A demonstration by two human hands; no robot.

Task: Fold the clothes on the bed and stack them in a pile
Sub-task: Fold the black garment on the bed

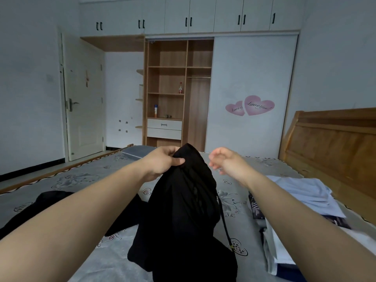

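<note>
A black garment [183,204] hangs from my left hand [162,162], which pinches its top edge above the bed [85,180]; its lower part pools on the sheet and a thin black drawstring dangles on its right side. My right hand [225,161] hovers just right of the garment's top, fingers loosely spread, holding nothing. More black clothing [50,202] lies flat on the left of the bed. A pile of light blue, white and dark patterned clothes [301,192] sits at the right.
A wooden headboard [333,143] rises at the right. Beyond the bed stand an open wardrobe [177,92] with shelves and bottles, its white sliding door with pink heart stickers, and a white room door [85,98] at the left.
</note>
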